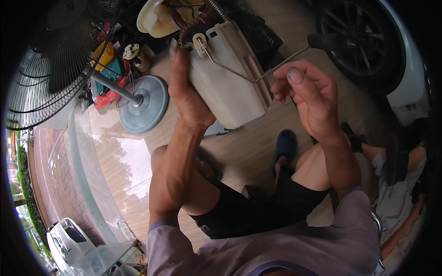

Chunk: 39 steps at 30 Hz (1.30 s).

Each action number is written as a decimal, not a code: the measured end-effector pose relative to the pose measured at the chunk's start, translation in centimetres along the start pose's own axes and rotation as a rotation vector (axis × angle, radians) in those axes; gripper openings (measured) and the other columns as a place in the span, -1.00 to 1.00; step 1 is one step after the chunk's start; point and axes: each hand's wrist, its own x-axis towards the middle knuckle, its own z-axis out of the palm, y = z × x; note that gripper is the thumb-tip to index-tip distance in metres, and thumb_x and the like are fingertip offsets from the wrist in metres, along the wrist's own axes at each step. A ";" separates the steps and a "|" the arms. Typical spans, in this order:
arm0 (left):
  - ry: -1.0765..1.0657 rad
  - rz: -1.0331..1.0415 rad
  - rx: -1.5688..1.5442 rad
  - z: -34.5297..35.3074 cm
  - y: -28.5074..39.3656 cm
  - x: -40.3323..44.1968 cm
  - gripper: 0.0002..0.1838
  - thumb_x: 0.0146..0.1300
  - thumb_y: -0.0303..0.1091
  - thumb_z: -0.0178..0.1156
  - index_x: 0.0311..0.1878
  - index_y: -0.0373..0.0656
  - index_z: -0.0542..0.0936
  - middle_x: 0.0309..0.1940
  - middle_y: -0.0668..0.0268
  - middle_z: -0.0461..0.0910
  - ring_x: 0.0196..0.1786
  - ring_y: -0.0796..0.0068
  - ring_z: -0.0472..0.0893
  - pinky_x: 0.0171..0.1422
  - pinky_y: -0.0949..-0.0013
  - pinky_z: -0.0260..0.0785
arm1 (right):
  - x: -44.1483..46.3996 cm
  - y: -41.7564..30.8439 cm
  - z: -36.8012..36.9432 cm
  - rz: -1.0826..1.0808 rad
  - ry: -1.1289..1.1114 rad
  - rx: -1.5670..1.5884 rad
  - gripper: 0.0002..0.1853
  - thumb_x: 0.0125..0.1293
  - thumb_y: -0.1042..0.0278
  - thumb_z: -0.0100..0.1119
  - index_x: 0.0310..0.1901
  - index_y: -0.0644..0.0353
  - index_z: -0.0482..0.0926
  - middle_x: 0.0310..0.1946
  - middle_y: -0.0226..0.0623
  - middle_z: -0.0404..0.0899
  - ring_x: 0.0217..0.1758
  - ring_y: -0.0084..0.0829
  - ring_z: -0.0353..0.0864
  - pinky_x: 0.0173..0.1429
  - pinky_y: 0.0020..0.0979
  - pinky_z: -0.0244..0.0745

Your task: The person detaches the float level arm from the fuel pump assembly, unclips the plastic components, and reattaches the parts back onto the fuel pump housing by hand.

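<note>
My left hand grips the side of a white plastic fuel pump module, its thumb pointing up along the edge. A bent metal float arm runs from a small cream pivot piece on the module to a dark float at the upper right. Just below the bend of that wire, my right hand has its fingers curled in toward the thumb. Whatever lies between those fingertips, if anything, is hidden. The module's round cream cap and coiled wires show at the top.
A standing fan with a round grey base is at the left. Near it sit another pump unit and a yellow container. A car wheel fills the upper right. Another person's arm shows at the right edge.
</note>
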 end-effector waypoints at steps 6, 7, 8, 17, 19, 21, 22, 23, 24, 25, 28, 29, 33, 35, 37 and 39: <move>-0.045 0.118 0.075 -0.7 0.6 0.2 -0.35 0.44 0.10 0.08 0.41 -0.15 0.38 0.16 0.16 0.61 0.12 0.32 0.66 0.23 0.20 0.58 | 0.2 0.3 -0.3 -0.013 -0.006 0.030 -0.66 0.55 0.17 0.10 0.02 0.34 0.62 -0.28 -0.21 0.68 -0.24 -0.47 0.65 -0.13 -0.43 0.52; -0.066 0.128 0.109 -1.0 0.7 0.2 -0.36 0.43 0.07 0.09 0.41 -0.15 0.39 0.15 0.17 0.61 0.11 0.33 0.67 0.21 0.21 0.58 | 0.2 0.3 -0.3 -0.015 -0.010 0.040 -0.65 0.55 0.17 0.10 0.03 0.34 0.62 -0.28 -0.21 0.68 -0.24 -0.47 0.65 -0.13 -0.43 0.52; -0.057 0.122 0.149 -1.2 0.8 0.1 -0.35 0.44 0.13 0.08 0.40 -0.13 0.40 0.16 0.18 0.61 0.13 0.32 0.65 0.24 0.19 0.56 | 0.2 0.2 -0.3 -0.017 -0.009 0.031 -0.65 0.54 0.16 0.11 0.04 0.34 0.62 -0.28 -0.21 0.68 -0.23 -0.46 0.66 -0.13 -0.43 0.53; -0.038 0.155 0.045 -0.5 1.6 0.1 -0.42 0.45 0.04 0.11 0.38 -0.12 0.43 0.13 0.26 0.62 0.12 0.37 0.64 0.27 0.21 0.52 | 0.6 -0.1 -0.6 -0.042 -0.111 -0.084 -0.60 0.45 0.21 0.19 0.14 0.36 0.59 -0.21 -0.16 0.70 -0.19 -0.43 0.68 -0.13 -0.40 0.55; -0.049 0.128 0.039 -1.2 2.2 0.1 -0.42 0.46 0.08 0.10 0.37 -0.11 0.44 0.14 0.28 0.62 0.13 0.37 0.63 0.29 0.20 0.49 | 0.9 0.1 -1.2 -0.094 -0.110 -0.195 -0.57 0.42 0.23 0.22 0.19 0.36 0.57 -0.17 -0.14 0.70 -0.17 -0.43 0.68 -0.13 -0.40 0.55; -0.031 0.139 0.059 -1.2 2.5 0.2 -0.42 0.48 0.13 0.09 0.35 -0.08 0.45 0.14 0.29 0.62 0.14 0.37 0.63 0.30 0.19 0.49 | 1.2 0.2 -2.3 -0.068 -0.110 -0.215 -0.43 0.32 0.25 0.34 0.28 0.37 0.50 -0.08 -0.12 0.68 -0.08 -0.41 0.69 0.01 -0.40 0.60; -0.008 0.149 0.085 -1.5 2.7 0.2 -0.42 0.48 0.14 0.08 0.35 -0.08 0.45 0.14 0.29 0.62 0.14 0.37 0.63 0.30 0.19 0.50 | 1.4 -0.5 -2.9 -0.063 -0.122 -0.279 -0.40 0.29 0.26 0.37 0.30 0.37 0.48 -0.06 -0.12 0.68 -0.05 -0.40 0.69 0.05 -0.39 0.61; 0.014 0.159 0.110 -1.8 2.8 0.3 -0.42 0.48 0.14 0.07 0.34 -0.08 0.46 0.14 0.30 0.62 0.14 0.37 0.63 0.29 0.19 0.50 | 1.5 -0.9 -3.7 -0.057 -0.134 -0.343 -0.37 0.26 0.27 0.40 0.31 0.37 0.46 -0.03 -0.12 0.67 -0.02 -0.40 0.69 0.10 -0.39 0.61; -0.015 0.128 0.077 -1.8 3.0 0.2 -0.42 0.48 0.15 0.06 0.34 -0.07 0.46 0.14 0.30 0.62 0.14 0.37 0.63 0.28 0.19 0.51 | 1.9 -0.6 -4.6 -0.114 -0.161 -0.249 -0.29 0.20 0.24 0.48 0.32 0.40 0.45 0.02 -0.11 0.65 0.08 -0.37 0.68 0.21 -0.37 0.60; -0.007 0.129 0.063 -2.2 3.0 0.4 -0.42 0.48 0.17 0.05 0.33 -0.07 0.46 0.13 0.30 0.63 0.14 0.38 0.63 0.28 0.20 0.51 | 2.0 -0.6 -5.2 -0.210 -0.192 -0.231 -0.32 0.21 0.34 0.47 0.34 0.37 0.45 0.04 -0.16 0.64 0.08 -0.42 0.67 0.17 -0.43 0.60; 0.108 0.146 0.170 -2.8 3.1 0.4 -0.25 0.47 0.29 0.02 0.43 -0.14 0.38 0.21 0.18 0.60 0.21 0.31 0.63 0.31 0.14 0.56 | 1.9 -0.9 -5.6 -0.397 -0.238 -0.206 -0.36 0.21 0.53 0.47 0.34 0.31 0.48 0.09 -0.24 0.63 0.09 -0.50 0.66 0.07 -0.53 0.60; 0.089 0.157 0.171 -2.9 3.1 0.5 -0.27 0.48 0.28 0.00 0.44 -0.12 0.37 0.23 0.19 0.58 0.22 0.31 0.62 0.32 0.14 0.55 | 1.6 -1.1 -5.6 -0.393 -0.219 -0.217 -0.39 0.20 0.54 0.48 0.31 0.30 0.51 0.10 -0.23 0.63 0.10 -0.49 0.66 0.07 -0.51 0.59; 0.110 0.163 0.178 -2.5 3.2 0.2 -0.30 0.50 0.26 -0.03 0.45 -0.09 0.35 0.25 0.22 0.57 0.23 0.31 0.62 0.33 0.13 0.55 | 1.3 -1.4 -5.4 -0.402 -0.188 -0.273 -0.48 0.15 0.52 0.53 0.19 0.25 0.63 0.09 -0.24 0.67 0.12 -0.47 0.67 0.08 -0.43 0.56; 0.119 0.167 0.187 -2.6 3.3 0.3 -0.30 0.50 0.26 -0.04 0.46 -0.08 0.35 0.25 0.22 0.57 0.23 0.32 0.62 0.33 0.13 0.56 | 1.6 -1.2 -5.4 -0.425 -0.210 -0.307 -0.47 0.14 0.51 0.54 0.19 0.24 0.64 0.06 -0.26 0.68 0.11 -0.48 0.67 0.08 -0.44 0.55; 0.118 0.172 0.194 -2.8 3.1 0.3 -0.30 0.51 0.26 -0.04 0.45 -0.07 0.36 0.24 0.22 0.57 0.23 0.33 0.62 0.32 0.15 0.56 | 1.5 -1.3 -5.2 -0.436 -0.204 -0.328 -0.45 0.12 0.49 0.56 0.19 0.22 0.64 0.06 -0.29 0.69 0.11 -0.49 0.67 0.08 -0.44 0.55; 0.112 0.176 0.206 -2.6 3.1 0.3 -0.31 0.51 0.26 -0.05 0.45 -0.07 0.36 0.24 0.23 0.57 0.22 0.34 0.63 0.31 0.16 0.57 | 1.4 -1.4 -5.0 -0.442 -0.191 -0.344 -0.45 0.11 0.48 0.57 0.18 0.21 0.65 0.05 -0.30 0.69 0.10 -0.49 0.67 0.08 -0.44 0.54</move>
